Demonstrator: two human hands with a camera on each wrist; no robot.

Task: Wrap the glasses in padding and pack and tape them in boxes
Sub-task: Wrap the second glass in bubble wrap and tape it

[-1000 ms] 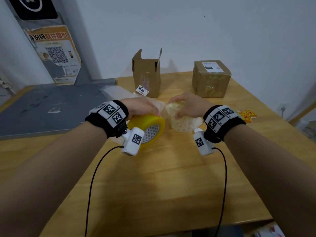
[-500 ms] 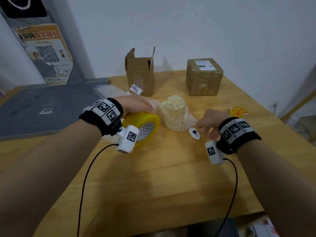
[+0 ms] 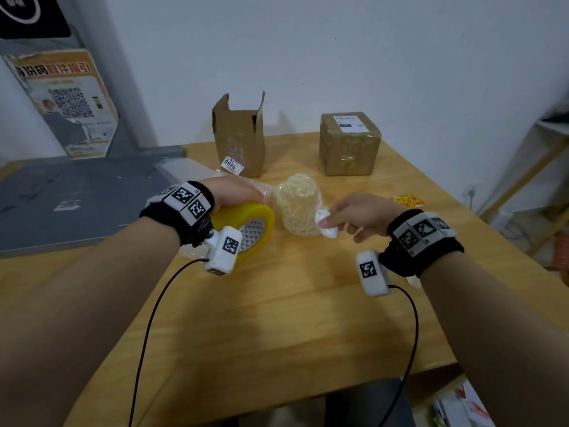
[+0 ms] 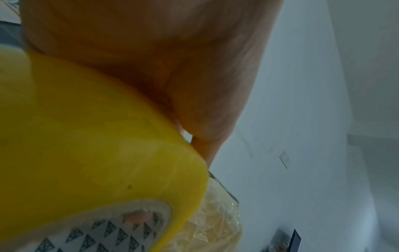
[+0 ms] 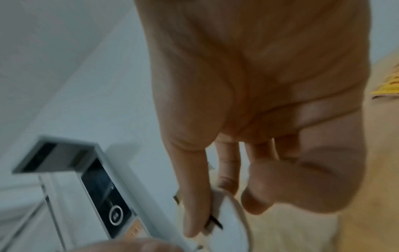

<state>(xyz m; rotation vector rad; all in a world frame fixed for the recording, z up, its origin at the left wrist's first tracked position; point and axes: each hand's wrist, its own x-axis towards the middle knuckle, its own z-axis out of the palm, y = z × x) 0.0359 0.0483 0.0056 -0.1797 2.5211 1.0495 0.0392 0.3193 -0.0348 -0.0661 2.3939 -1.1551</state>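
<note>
A glass wrapped in pale bubble padding (image 3: 297, 208) stands upright on the wooden table (image 3: 292, 303). My left hand (image 3: 237, 192) grips a yellow tape roll (image 3: 246, 224) just left of it. In the left wrist view my palm lies over the tape roll (image 4: 97, 153), one fingertip shows inside its core, and the wrapped glass (image 4: 215, 221) is right beside it. A clear strip seems to run from under my left hand to the padding. My right hand (image 3: 328, 221) pinches a small white cutter (image 3: 324, 224) by the glass's right side. The cutter (image 5: 231, 221) sits between thumb and forefinger.
An open cardboard box (image 3: 240, 137) stands at the back, with a taped, labelled box (image 3: 349, 144) to its right. A yellow-red packet (image 3: 408, 200) lies at the right edge. A grey mat (image 3: 77, 195) covers the left, and clear plastic sheet (image 3: 184, 167) lies behind my left hand.
My right hand let go of the wrapped glass, moved right to the white cutter on the table, picked it up and brought it back beside the glass. The left hand stayed on the roll.
</note>
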